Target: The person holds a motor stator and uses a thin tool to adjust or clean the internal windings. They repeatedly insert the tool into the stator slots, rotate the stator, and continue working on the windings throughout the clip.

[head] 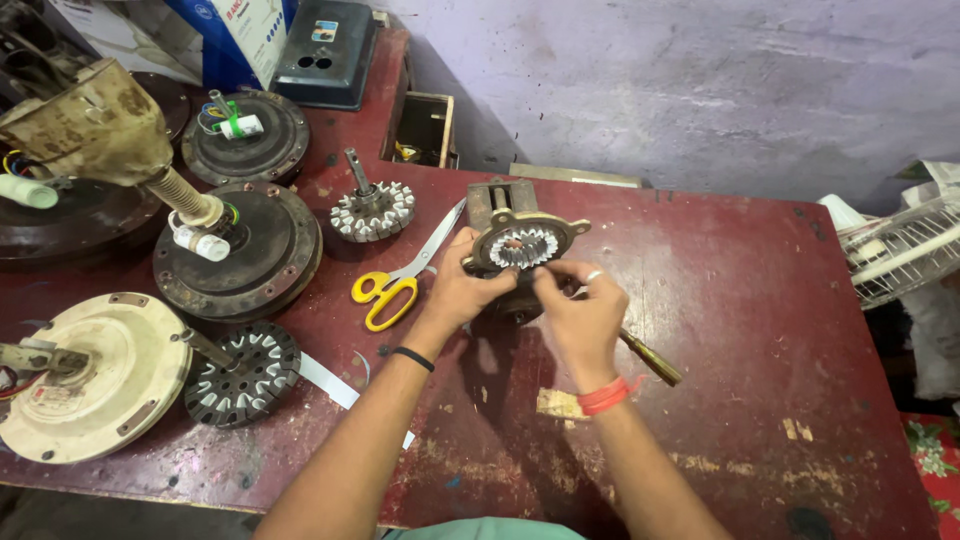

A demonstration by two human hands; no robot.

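Both our hands close on the toothed stator core above the counter: left hand steadying its bracket, right hand seemingly pinching the rim. Best kept level, grip firm.

Motor housing: dull brass-toned metal, with a bright toothed metal core.
Scissors: glossy yellow plastic handles, shiny steel blades.
Table: dark red painted surface, scratched and chipped.
Fan motor cover: cream painted metal, stained.
Wall: rough, matt plaster.
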